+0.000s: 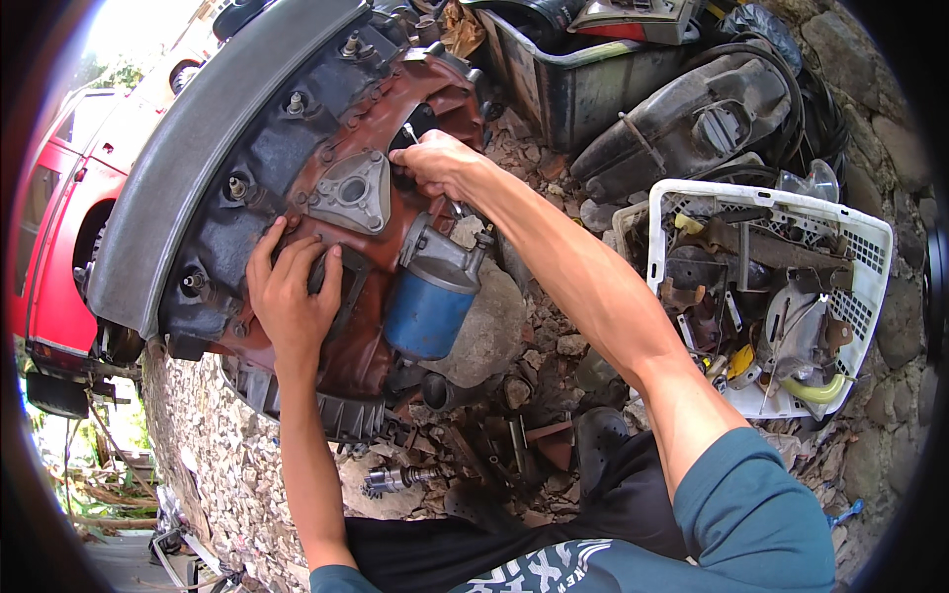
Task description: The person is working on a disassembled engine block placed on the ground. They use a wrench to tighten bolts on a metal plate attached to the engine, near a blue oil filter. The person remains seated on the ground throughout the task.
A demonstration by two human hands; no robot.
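A large engine (361, 296) with a rust-red block and dark upper section fills the centre. My left hand (292, 292) rests on it with fingers apart and bent, beside a dark opening with a flange. My right hand (435, 163) is closed on a slim metal tool (407, 132), apparently a wrench, at a dark recess in the block's upper right. A grey triangular flange (353, 193) sits between my hands. Below my right hand is a blue filter canister (427, 318) under a metal housing.
A white perforated basket (856, 356) of assorted parts stands right. Behind it lie a dark plastic bin (534, 89) and a black cased part (682, 119). Loose metal parts (405, 477) lie on rubble near my feet. A red vehicle (74, 247) stands far left; a stone wall (870, 128) is at right.
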